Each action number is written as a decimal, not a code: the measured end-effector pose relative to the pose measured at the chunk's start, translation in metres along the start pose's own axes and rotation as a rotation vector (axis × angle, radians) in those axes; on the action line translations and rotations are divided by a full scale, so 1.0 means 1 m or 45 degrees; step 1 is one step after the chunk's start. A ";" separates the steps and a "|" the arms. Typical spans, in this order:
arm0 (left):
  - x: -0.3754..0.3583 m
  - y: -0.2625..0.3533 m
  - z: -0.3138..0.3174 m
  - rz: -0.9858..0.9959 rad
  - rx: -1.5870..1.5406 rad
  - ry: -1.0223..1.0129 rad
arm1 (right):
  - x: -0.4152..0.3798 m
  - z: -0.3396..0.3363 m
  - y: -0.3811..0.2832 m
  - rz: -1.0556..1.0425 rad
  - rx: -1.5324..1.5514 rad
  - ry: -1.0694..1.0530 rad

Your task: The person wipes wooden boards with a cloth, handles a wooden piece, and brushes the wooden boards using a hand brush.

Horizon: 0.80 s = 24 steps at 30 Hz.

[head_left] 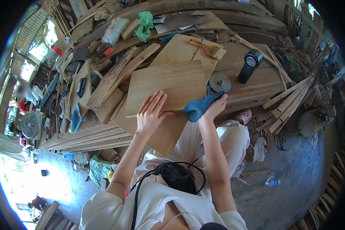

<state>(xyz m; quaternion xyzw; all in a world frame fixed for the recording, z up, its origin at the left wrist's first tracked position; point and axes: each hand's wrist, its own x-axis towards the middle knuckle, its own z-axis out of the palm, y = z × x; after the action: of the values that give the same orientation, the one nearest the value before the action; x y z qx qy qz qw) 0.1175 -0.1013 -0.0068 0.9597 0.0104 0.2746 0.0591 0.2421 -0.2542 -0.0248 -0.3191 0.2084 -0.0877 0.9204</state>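
Observation:
A flat wooden board (168, 84) lies on top of other boards in front of me. My left hand (151, 113) rests on its near left part, fingers stretched out flat. In my right hand (215, 108) is a blue cloth (197, 108), bunched at the board's near right corner. Under the board, a second wooden panel (165, 134) sticks out toward my lap. Just beyond the cloth sits a round metal disc (220, 82) with a hub in its middle. A paintbrush (209, 48) with a wooden handle lies on a panel farther back.
A black handheld device (250, 66) with a round head stands at the right. Rough planks (122, 73) lean on the left, and wood strips (289, 103) are piled on the right. Plastic bags (144, 26) lie at the back. A bottle (272, 181) is on the floor.

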 end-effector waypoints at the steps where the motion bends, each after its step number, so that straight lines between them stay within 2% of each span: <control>1: -0.001 -0.003 0.003 -0.007 0.017 -0.005 | -0.010 0.009 -0.009 -0.146 -0.073 0.021; 4: -0.003 0.000 0.002 -0.055 0.007 0.024 | -0.015 0.009 -0.028 -0.849 -0.590 -0.235; 5: -0.001 0.002 0.001 -0.075 -0.004 0.049 | -0.021 0.011 -0.035 -1.046 -0.628 -0.292; 8: 0.002 0.001 -0.007 -0.136 -0.182 -0.039 | -0.032 0.018 -0.051 -1.125 -0.587 -0.431; 11: 0.008 0.009 -0.023 -0.121 -0.568 -0.148 | -0.055 0.040 -0.060 -0.695 -0.489 -0.555; 14: 0.015 0.039 -0.018 0.069 -1.056 -0.114 | -0.084 0.059 -0.052 -0.239 -0.352 -0.721; 15: 0.011 0.041 -0.002 0.139 -1.043 -0.147 | -0.089 0.064 -0.048 -0.104 -0.344 -0.731; 17: 0.011 0.050 0.015 -0.137 -1.699 -0.116 | -0.096 0.082 -0.055 0.103 -0.217 -0.743; 21: 0.024 0.050 0.020 -0.305 -1.768 0.042 | -0.096 0.099 -0.056 0.397 -0.073 -0.830; 24: 0.033 0.049 0.021 -0.454 -1.941 0.084 | -0.103 0.113 -0.052 0.357 -0.060 -0.778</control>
<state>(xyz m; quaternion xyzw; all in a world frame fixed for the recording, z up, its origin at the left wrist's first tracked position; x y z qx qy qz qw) 0.1562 -0.1509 -0.0014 0.6296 -0.0251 0.2206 0.7445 0.1978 -0.2024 0.1220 -0.3200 -0.0333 0.1442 0.9358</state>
